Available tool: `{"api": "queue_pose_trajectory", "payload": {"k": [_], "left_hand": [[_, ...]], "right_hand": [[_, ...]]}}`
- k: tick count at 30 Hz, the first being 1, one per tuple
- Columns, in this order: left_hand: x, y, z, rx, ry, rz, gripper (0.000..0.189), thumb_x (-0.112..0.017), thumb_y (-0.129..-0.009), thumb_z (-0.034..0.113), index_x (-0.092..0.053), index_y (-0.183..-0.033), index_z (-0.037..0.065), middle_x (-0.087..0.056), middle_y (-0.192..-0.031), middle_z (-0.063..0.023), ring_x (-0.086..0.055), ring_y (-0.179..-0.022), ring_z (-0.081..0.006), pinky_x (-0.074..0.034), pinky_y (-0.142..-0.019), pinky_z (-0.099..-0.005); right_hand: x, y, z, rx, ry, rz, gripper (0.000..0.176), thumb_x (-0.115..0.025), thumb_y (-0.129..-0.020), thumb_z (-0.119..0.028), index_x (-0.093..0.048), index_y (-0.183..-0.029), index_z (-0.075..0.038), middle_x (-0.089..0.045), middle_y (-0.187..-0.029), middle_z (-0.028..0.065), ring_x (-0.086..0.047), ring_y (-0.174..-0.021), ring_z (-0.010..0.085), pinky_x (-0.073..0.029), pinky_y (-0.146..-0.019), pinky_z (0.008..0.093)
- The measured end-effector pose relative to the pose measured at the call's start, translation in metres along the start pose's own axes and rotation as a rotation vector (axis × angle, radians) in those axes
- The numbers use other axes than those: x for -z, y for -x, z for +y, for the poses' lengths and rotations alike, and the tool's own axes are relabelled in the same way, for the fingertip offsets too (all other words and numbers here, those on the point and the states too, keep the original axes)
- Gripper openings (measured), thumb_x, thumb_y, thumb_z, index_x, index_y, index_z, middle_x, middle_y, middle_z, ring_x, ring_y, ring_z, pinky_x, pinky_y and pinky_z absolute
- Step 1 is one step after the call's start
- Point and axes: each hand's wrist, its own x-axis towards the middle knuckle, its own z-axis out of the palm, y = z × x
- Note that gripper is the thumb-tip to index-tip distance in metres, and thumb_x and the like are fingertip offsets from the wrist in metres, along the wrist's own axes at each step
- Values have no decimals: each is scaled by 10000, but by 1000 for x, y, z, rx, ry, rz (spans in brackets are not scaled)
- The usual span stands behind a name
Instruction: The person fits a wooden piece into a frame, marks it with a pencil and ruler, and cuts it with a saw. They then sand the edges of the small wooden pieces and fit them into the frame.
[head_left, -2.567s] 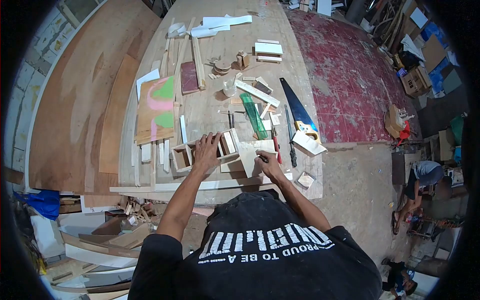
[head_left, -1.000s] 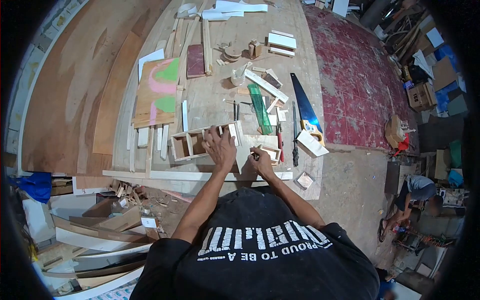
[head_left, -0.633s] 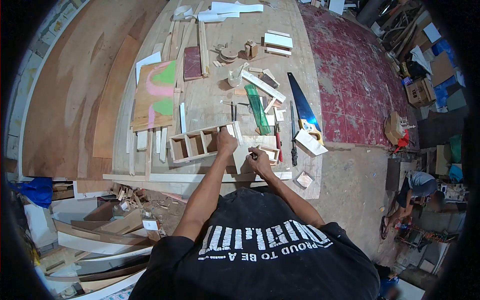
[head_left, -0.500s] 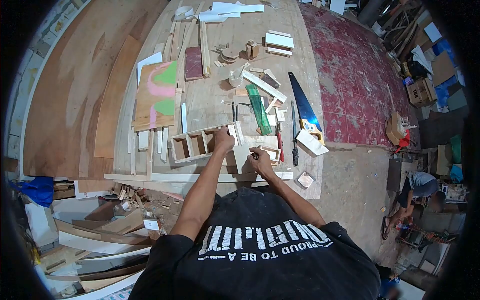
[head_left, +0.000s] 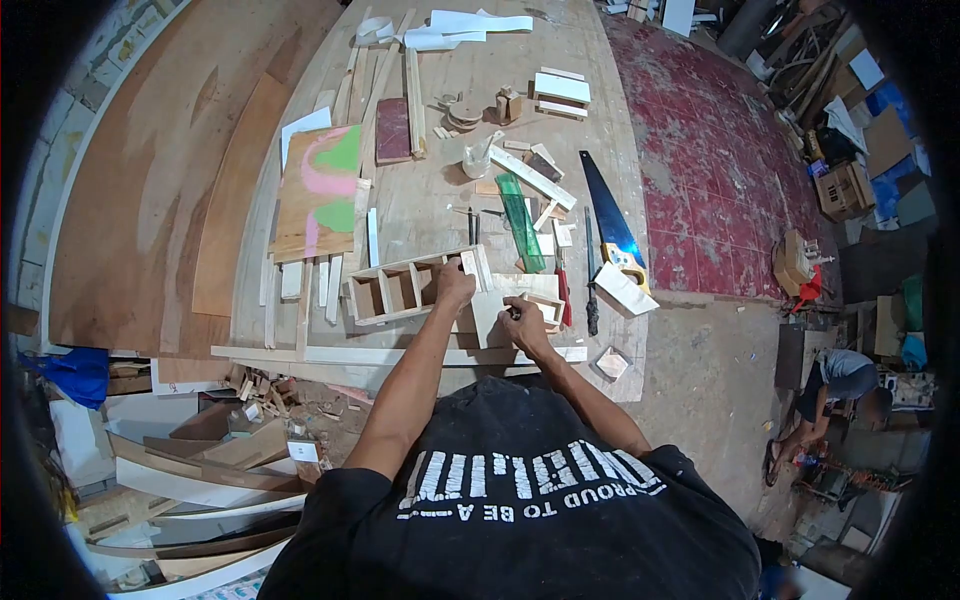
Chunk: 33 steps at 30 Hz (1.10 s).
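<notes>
Left hand (head_left: 457, 286), nearer, curled at divided wooden box's (head_left: 416, 286) right end, grip unclear; box long axis roughly crosswise; right hand (head_left: 528, 328) pinching small dark object (head_left: 514, 313).

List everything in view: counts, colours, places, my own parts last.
wooden table: one, pale, centre
divided wooden box: one, pale, near edge
handsaw: one, blue blade, table's right
translucent strip: one, green, centre
painted plywood board: one, pink and green, left
flat rectangular board: one, maroon, upper left
flat sheets: several, white, far end
loose wood pieces: many, pale, across table
co-worker: one, greyish top, far right
lettered shirt: one, black, bottom
left hand: one, at divided wooden box
right hand: one, at pale flat panel
</notes>
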Motion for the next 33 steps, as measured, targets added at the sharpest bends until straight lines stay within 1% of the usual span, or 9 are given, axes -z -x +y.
{"api": "queue_pose_trajectory", "payload": {"k": [4,7,13,18,25,28,30,31,33], "left_hand": [[1,-2,2,57,35,-36,457,-601,-766,37,-615,-1222,2,-700,-1015,-185,-687,-907,-266,-534,-793,-354],[5,3,11,114,-10,-42,395,-668,-769,77,-655,-1159,17,-713,-989,-146,-678,-892,-253,-537,-794,-356],[-1,-8,-5,188,-14,-48,387,-663,-780,94,-659,-1165,48,-697,-926,-121,-659,-807,-226,-527,-685,-349],[-5,-22,-21,118,71,-96,403,-555,-798,26,-631,-1194,46,-658,-846,-100,-599,-676,-186,-472,-544,-346],[-4,-35,-32,177,97,-168,393,-461,-830,16,-622,-1186,55,-657,-853,-111,-524,-567,-159,-391,-421,-354],[2,-33,-25,275,231,-303,344,-466,-866,34,-624,-1171,55,-638,-840,-94,-549,-603,-176,-480,-513,-333],[-8,-46,-36,330,547,-347,261,-471,-907,56,-626,-1116,55,-625,-879,-84,-577,-685,-186,-544,-702,-318],[-6,-47,-38,329,549,-346,261,-471,-907,56,-626,-1116,55,-625,-879,-84,-577,-685,-186,-544,-702,-318],[4,-41,-35,372,508,-384,187,-495,-917,45,-620,-1056,49,-618,-945,-85,-588,-773,-192,-538,-856,-339]], "right_hand": [[1,2,-2,-9,10,0,384,-681,-831,-191,-670,-1121,60,-705,-857,192,-670,-747,244,-529,-715,350],[3,1,-3,-23,5,-18,390,-680,-832,-192,-667,-1129,61,-710,-874,206,-682,-762,256,-538,-733,352],[6,0,-8,-8,43,-29,394,-686,-829,-200,-672,-1126,57,-715,-943,235,-709,-847,303,-548,-783,371],[9,0,-11,0,62,-32,394,-682,-825,-211,-677,-1116,55,-711,-961,245,-707,-856,328,-546,-788,384],[6,-1,-9,30,87,-1,376,-679,-819,-204,-689,-1099,46,-709,-918,242,-699,-803,324,-545,-767,383],[6,-3,-10,11,98,-22,357,-676,-815,-194,-697,-1083,41,-708,-893,236,-696,-781,306,-544,-749,380],[5,-3,-11,0,108,-21,349,-676,-813,-190,-700,-1077,39,-708,-880,230,-694,-768,298,-543,-740,378],[5,-3,-11,-10,119,-19,341,-676,-812,-185,-703,-1070,36,-708,-867,224,-692,-755,290,-541,-731,377],[4,-4,-9,7,116,-8,340,-679,-808,-179,-702,-1071,36,-707,-855,222,-691,-744,287,-540,-723,374]]}}
